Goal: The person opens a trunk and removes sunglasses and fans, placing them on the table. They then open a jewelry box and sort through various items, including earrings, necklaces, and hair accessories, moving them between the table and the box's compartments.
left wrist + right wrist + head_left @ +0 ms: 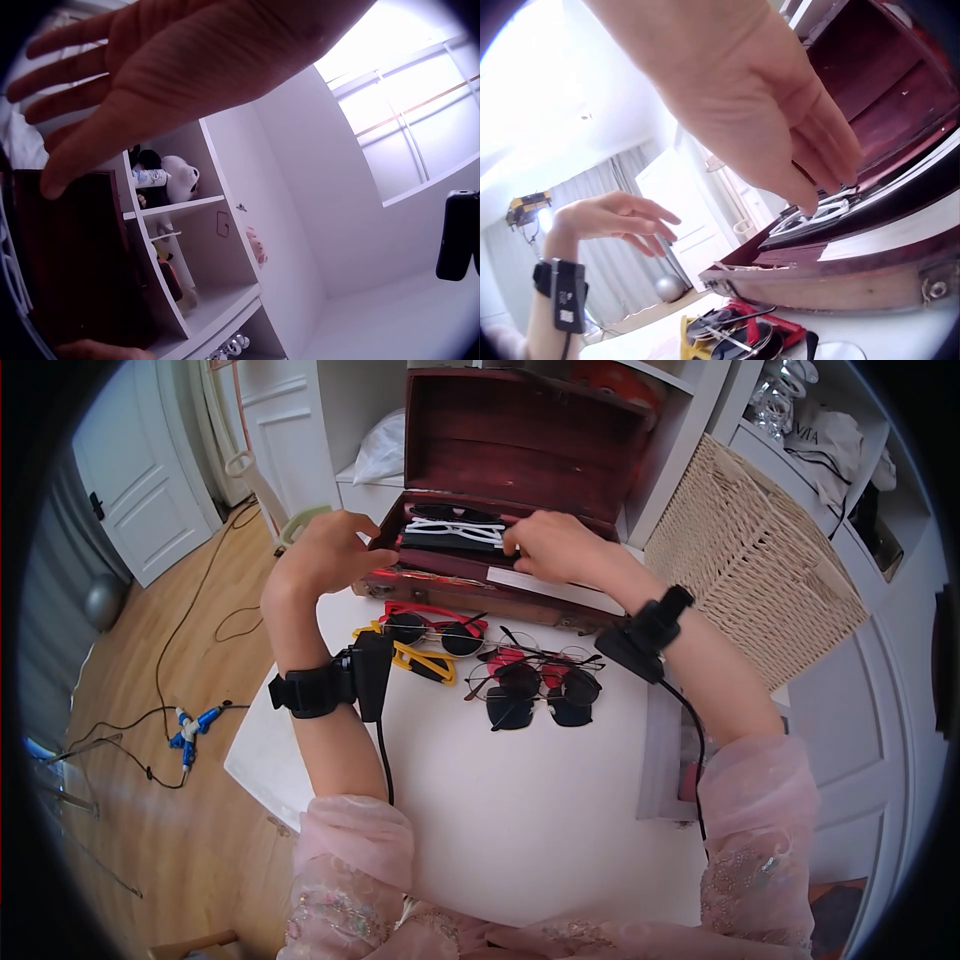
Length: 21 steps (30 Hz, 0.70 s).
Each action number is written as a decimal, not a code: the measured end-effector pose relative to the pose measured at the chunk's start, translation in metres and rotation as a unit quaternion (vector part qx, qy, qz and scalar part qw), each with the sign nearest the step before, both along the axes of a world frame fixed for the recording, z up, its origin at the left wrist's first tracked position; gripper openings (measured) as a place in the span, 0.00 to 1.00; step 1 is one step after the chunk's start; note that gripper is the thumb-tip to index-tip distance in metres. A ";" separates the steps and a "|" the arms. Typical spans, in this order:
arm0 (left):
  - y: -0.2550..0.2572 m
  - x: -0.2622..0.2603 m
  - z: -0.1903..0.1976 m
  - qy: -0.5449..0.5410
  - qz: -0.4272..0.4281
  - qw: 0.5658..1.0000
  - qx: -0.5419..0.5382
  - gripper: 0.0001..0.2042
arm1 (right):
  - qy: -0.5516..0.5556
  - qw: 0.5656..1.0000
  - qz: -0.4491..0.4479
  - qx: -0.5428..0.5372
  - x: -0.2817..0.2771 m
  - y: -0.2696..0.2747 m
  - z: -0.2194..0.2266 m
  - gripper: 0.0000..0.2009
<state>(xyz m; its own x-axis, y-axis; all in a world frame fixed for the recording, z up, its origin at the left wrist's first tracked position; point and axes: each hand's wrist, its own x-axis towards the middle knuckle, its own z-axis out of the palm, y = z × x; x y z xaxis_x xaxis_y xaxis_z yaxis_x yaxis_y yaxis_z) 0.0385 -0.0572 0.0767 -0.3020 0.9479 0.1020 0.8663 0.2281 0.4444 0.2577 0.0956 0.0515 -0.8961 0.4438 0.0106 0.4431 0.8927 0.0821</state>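
A dark red wooden box (530,445) stands with its lid raised at the back of the white table. White-framed glasses (455,532) lie inside it, between black glasses (455,513) and a black item in front. My right hand (560,548) reaches in from the right, thumb and fingers curled at the end of the white frame, pinching it; the fingertips show in the right wrist view (780,127). My left hand (325,550) hovers at the box's left end, its fingers extended and holding nothing, as the left wrist view shows (157,75).
Before the box lie red-framed and yellow-framed sunglasses (428,663), with several dark and wire-framed pairs (540,710) to their right. A woven basket (750,550) stands right of the box. Shelves rise behind; cables (190,735) lie on the floor at left.
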 end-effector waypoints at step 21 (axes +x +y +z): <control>0.000 -0.002 -0.003 0.007 0.002 1.000 0.016 0.22 | 0.012 0.994 -0.096 0.053 -0.047 0.032 -0.029 0.08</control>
<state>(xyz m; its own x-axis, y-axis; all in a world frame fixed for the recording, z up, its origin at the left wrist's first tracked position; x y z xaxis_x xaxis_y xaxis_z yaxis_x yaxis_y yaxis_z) 0.0364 -0.0568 0.0741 -0.3042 0.9429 0.1361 0.8718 0.2180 0.4386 0.2112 0.1277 0.0225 -0.7936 0.6023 0.0865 0.6078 0.7781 0.1583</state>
